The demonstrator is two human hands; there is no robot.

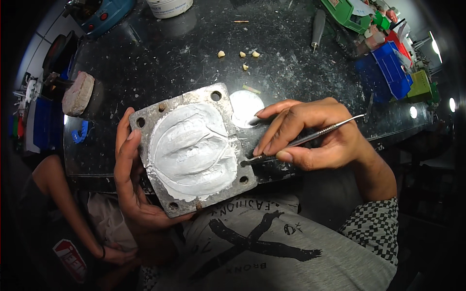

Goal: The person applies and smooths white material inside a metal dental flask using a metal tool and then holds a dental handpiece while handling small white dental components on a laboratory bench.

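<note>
My left hand (130,179) cradles a square metal flask half (221,102) from below and along its left edge. The flask has bolt holes at the corners and is filled with smoothed white plaster (191,150). My right hand (310,133) grips a thin metal spatula (315,137) like a pen. The spatula's tip touches the flask's right rim, by a bolt hole. A round patch of white plaster (245,107) lies on the dark worktop just behind the flask.
Several small tooth-like bits (239,56) lie on the black worktop (204,43). A white tub (169,7), a blue machine (99,14), a handled tool (317,26) and coloured bins (395,68) stand at the back. A plaster block (77,93) sits left. Another person's arm (63,203) is lower left.
</note>
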